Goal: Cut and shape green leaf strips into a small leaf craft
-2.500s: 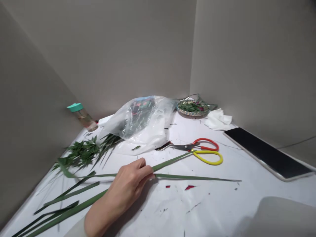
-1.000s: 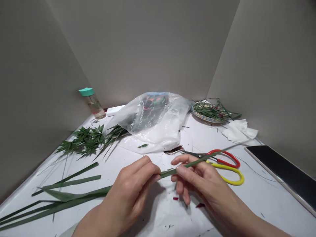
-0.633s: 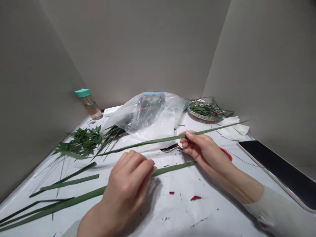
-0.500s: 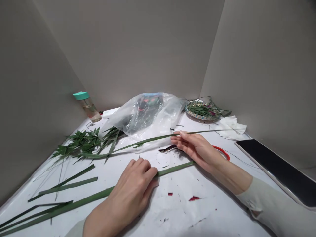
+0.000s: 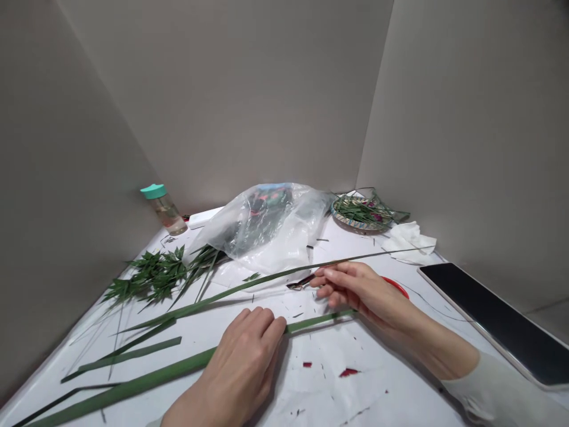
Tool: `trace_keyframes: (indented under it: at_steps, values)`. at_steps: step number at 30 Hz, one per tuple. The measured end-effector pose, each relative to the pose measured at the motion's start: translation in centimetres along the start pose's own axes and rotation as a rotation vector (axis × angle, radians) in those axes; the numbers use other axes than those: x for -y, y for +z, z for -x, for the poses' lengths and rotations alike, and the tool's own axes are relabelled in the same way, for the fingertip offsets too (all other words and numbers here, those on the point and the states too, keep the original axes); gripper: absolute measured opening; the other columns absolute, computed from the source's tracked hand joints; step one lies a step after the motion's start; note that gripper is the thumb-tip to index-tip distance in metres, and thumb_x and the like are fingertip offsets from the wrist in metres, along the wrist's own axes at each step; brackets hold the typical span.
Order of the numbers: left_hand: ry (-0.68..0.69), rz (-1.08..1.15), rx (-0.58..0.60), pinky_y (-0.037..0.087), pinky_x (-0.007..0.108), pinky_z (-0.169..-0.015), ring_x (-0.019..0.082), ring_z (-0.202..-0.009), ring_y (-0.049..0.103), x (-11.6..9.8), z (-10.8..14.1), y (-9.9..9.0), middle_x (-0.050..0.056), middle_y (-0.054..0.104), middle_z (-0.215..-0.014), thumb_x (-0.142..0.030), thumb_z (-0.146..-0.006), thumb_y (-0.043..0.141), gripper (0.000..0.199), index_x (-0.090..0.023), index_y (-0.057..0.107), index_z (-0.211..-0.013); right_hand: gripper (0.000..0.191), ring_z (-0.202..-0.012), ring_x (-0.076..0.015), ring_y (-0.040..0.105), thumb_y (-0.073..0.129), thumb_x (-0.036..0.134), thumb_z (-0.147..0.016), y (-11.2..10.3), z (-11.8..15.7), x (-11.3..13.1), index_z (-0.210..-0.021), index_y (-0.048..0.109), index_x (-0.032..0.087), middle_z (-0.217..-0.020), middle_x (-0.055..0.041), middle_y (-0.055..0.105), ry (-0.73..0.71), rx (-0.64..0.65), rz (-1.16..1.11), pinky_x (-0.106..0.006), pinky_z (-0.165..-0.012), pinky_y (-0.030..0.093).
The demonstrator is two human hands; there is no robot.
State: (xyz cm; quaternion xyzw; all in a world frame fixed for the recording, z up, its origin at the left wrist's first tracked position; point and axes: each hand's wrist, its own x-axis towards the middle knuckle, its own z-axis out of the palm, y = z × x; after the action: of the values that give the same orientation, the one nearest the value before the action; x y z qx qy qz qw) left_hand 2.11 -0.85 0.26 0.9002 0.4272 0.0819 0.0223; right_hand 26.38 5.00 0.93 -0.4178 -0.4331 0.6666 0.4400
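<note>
My left hand (image 5: 242, 362) is closed over a long, wide green leaf blade (image 5: 169, 370) that runs from the lower left toward the right across the white paper. Beyond it, a thinner green strip (image 5: 240, 287) stretches from the left side to the white tissue. My right hand (image 5: 360, 290) touches this thin strip, its thumb and index fingertip together at the strip's edge and its other fingers loosely curled. The far end of the wide blade passes beneath the right hand. Dark-bladed scissors (image 5: 299, 284) with a red handle (image 5: 395, 287) lie partly hidden behind that hand.
A clear plastic bag (image 5: 267, 225) lies at the back, with leafy sprigs (image 5: 153, 276) to its left and a bottle (image 5: 166, 212) behind them. A basket of cut leaves (image 5: 360, 216), a tissue (image 5: 409, 240) and a phone (image 5: 493, 320) are on the right. Short strips (image 5: 133, 352) lie at left.
The thin strip's left end has swung nearer, away from the leafy sprigs and over the short strips. The view has tilted up slightly, so the scene sits lower. The left hand stays on the wide blade.
</note>
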Motion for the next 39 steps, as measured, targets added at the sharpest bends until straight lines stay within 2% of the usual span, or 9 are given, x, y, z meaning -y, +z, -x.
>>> trace_keyframes:
  at_steps: [4, 7, 12, 15, 18, 22, 25, 31, 39]
  values:
    - [0.055, -0.035, -0.062, 0.048, 0.043, -0.069, 0.028, -0.078, 0.055, 0.0, -0.1, -0.4, 0.010, 0.063, -0.092, 0.002, -0.082, 0.042, 0.038, -0.016, 0.058, -0.111, 0.049, -0.062, -0.0128, 0.065, 0.071, 0.058, -0.083, -0.4, 0.1, 0.2, -0.089, 0.075, 0.010, -0.082, -0.0126, 0.076, -0.063, 0.008, 0.167, -0.023, -0.057, 0.053]
    - [0.092, -0.058, -0.134, 0.049, 0.042, -0.070, 0.028, -0.078, 0.057, 0.0, -0.1, -0.6, 0.010, 0.066, -0.091, 0.007, -0.077, 0.041, 0.046, -0.015, 0.058, -0.115, 0.057, -0.058, -0.0141, 0.062, 0.056, 0.066, -0.089, -1.2, -0.1, 0.5, -0.079, 0.073, 0.012, -0.071, -0.0105, 0.073, -0.130, -0.049, 0.340, -0.024, -0.054, 0.048]
    - [0.099, -0.070, -0.258, 0.044, 0.035, -0.060, 0.024, -0.066, 0.056, 0.3, 0.2, -1.1, 0.007, 0.064, -0.078, 0.011, -0.073, 0.037, 0.044, -0.016, 0.060, -0.100, 0.039, -0.054, -0.0155, 0.057, 0.056, 0.046, -0.095, -1.8, 0.6, 1.8, -0.070, 0.068, 0.018, -0.058, -0.0023, 0.065, -0.301, -0.149, 0.711, -0.027, -0.054, 0.041]
    - [0.073, -0.054, -0.316, 0.040, 0.032, -0.057, 0.022, -0.063, 0.054, 0.5, 0.4, -1.6, 0.005, 0.061, -0.074, 0.010, -0.075, 0.039, 0.038, -0.018, 0.059, -0.093, 0.025, -0.075, -0.0202, 0.066, 0.059, 0.037, -0.095, -1.1, 1.8, 2.7, -0.083, 0.073, 0.021, -0.081, -0.0040, 0.075, -0.426, -0.040, 0.877, -0.028, -0.065, 0.044]
    - [0.057, -0.022, -0.352, 0.039, 0.029, -0.056, 0.020, -0.062, 0.054, 0.7, 0.4, -2.3, 0.003, 0.059, -0.071, 0.009, -0.078, 0.040, 0.036, -0.018, 0.059, -0.091, 0.017, -0.093, -0.0226, 0.066, 0.062, 0.034, -0.093, -0.1, 3.0, 2.9, -0.097, 0.075, 0.023, -0.100, -0.0052, 0.077, -0.546, 0.133, 1.001, -0.031, -0.078, 0.045]
    - [0.055, 0.000, -0.364, 0.036, 0.028, -0.054, 0.018, -0.060, 0.051, 0.6, 0.6, -2.9, 0.001, 0.056, -0.069, 0.006, -0.081, 0.040, 0.031, -0.018, 0.058, -0.084, 0.025, -0.078, -0.0225, 0.058, 0.049, 0.018, -0.097, 0.6, 3.8, 2.0, -0.093, 0.074, 0.019, -0.083, -0.0073, 0.071, -0.644, 0.230, 1.151, -0.036, -0.077, 0.039]
    - [0.053, 0.000, -0.349, 0.034, 0.028, -0.054, 0.017, -0.059, 0.050, 0.6, 0.6, -3.2, 0.001, 0.056, -0.069, 0.006, -0.083, 0.039, 0.031, -0.018, 0.058, -0.084, 0.030, -0.070, -0.0210, 0.057, 0.045, 0.015, -0.097, 0.1, 3.6, 1.9, -0.089, 0.073, 0.019, -0.076, -0.0063, 0.068, -0.648, 0.234, 1.190, -0.034, -0.070, 0.038]
    - [0.018, 0.000, -0.320, 0.036, 0.027, -0.056, 0.016, -0.059, 0.051, 1.5, 0.8, -4.1, 0.000, 0.058, -0.069, 0.004, -0.086, 0.040, 0.029, -0.019, 0.057, -0.084, 0.030, -0.064, -0.0181, 0.062, 0.052, 0.031, -0.102, -1.8, 2.9, 3.7, -0.085, 0.075, 0.022, -0.072, -0.0022, 0.071, -0.595, 0.191, 1.126, -0.028, -0.063, 0.044]
    - [-0.013, -0.038, -0.294, 0.040, 0.024, -0.055, 0.014, -0.057, 0.056, 3.7, 2.4, -7.2, 0.000, 0.061, -0.069, 0.004, -0.088, 0.035, 0.032, -0.019, 0.057, -0.084, 0.030, -0.056, -0.0186, 0.065, 0.062, 0.039, -0.093, -4.6, 2.4, 5.2, -0.073, 0.079, 0.025, -0.064, -0.0019, 0.073, -0.585, 0.045, 0.978, -0.028, -0.053, 0.046]
